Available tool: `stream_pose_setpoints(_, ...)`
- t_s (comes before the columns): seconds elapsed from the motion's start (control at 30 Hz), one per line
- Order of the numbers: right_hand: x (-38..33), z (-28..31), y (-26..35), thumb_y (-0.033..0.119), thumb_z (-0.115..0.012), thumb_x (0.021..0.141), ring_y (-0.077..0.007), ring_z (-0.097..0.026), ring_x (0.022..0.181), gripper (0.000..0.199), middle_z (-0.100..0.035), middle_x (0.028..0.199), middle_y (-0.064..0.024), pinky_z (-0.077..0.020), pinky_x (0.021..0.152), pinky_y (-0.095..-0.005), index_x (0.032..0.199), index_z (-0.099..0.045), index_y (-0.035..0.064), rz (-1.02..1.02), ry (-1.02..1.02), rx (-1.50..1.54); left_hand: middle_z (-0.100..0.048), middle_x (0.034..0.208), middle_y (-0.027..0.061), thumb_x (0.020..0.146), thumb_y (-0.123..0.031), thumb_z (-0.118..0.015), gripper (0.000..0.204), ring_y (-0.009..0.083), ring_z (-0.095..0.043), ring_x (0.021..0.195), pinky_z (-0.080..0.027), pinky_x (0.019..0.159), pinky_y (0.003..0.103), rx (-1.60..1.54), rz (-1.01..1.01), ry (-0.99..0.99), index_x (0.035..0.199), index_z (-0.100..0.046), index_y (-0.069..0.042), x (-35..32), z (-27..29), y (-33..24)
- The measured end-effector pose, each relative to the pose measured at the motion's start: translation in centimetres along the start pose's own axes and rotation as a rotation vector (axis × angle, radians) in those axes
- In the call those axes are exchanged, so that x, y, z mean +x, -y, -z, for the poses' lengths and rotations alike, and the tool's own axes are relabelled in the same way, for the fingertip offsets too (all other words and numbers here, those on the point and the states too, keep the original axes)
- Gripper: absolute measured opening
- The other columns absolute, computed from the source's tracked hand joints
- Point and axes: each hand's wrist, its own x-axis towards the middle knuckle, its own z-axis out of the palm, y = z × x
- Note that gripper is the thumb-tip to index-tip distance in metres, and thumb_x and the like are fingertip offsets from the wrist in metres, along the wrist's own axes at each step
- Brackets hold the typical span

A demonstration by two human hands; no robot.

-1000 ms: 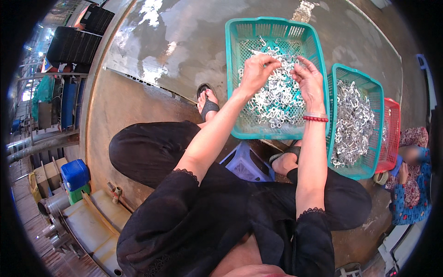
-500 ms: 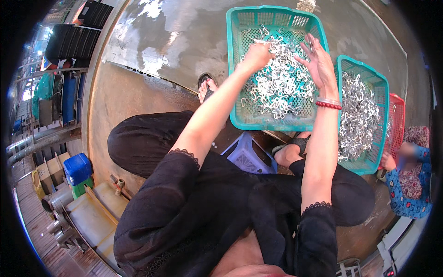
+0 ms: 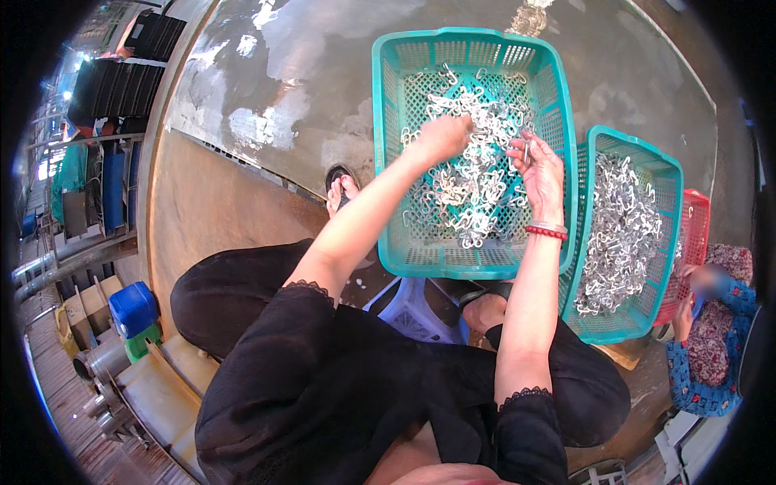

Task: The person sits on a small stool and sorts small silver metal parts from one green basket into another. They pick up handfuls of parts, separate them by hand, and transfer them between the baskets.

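A green plastic basket stands in front of me, with many small silvery S-shaped metal hooks heaped in it. Over the left part of the heap, my left hand is closed; whatever its fingers grip is hidden. My right hand, with a red bead bracelet at the wrist, is above the basket's right side. Its fingers curl around what looks like one of these hooks, upright between the fingertips.
A second green basket full of similar hooks adjoins on the right, with a red basket beyond it. Another person sits at the far right. A purple plastic stool is below the near basket. Yellowish containers stand at lower left.
The view has shifted, so the baskets appear lower and further left. My right hand's spread fingers have curled in around a hook. My left hand stays closed over the heap.
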Motion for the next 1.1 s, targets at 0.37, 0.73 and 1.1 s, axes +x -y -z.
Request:
stream_pose_setpoints(0.37, -1.7, -2.0, 2.7, 0.008, -0.056, 0.086, -0.0141, -0.058, 0.075, 0.024, -0.061, 0.093, -0.0104, -0.0482, 0.066, -0.0215, 0.107, -0.055, -0.0045, -0.059, 0.217, 0.116, -0.067, 0.086, 0.0085, 0.074, -0.019, -0.065, 0.03, 0.0189, -0.065, 0.076, -0.051, 0.071, 0.03, -0.478, -0.197, -0.036, 0.101, -0.063, -0.006, -1.7, 7.4, -6.5)
stream_pose_setpoints(0.73, -3.5, -3.0, 1.6, -0.003, -0.06, 0.08, -0.0231, -0.062, 0.084, 0.028, -0.059, 0.095, -0.0154, -0.054, 0.07, -0.0226, 0.107, -0.051, -0.0063, -0.111, 0.186, 0.231, -0.063, 0.076, 0.0085, 0.076, -0.009, -0.063, 0.008, 0.0213, -0.063, 0.067, -0.049, 0.057, 0.03, -0.232, -0.449, -0.647, 0.082, -0.063, -0.004, -7.9, 6.1, -6.3)
stream_pose_setpoints(1.1, -6.3, -3.0, 1.2, -0.007, -0.059, 0.076, -0.0255, -0.063, 0.077, 0.017, -0.061, 0.087, -0.0179, -0.0556, 0.071, -0.0311, 0.092, -0.055, -0.0083, -0.184, 0.093, -0.099, -0.061, 0.073, 0.0103, 0.074, -0.005, -0.064, 0.008, 0.0229, -0.062, 0.066, -0.049, 0.058, 0.032, -0.413, -0.366, -0.594, 0.081, -0.061, -0.002, -11.5, 3.9, -4.5)
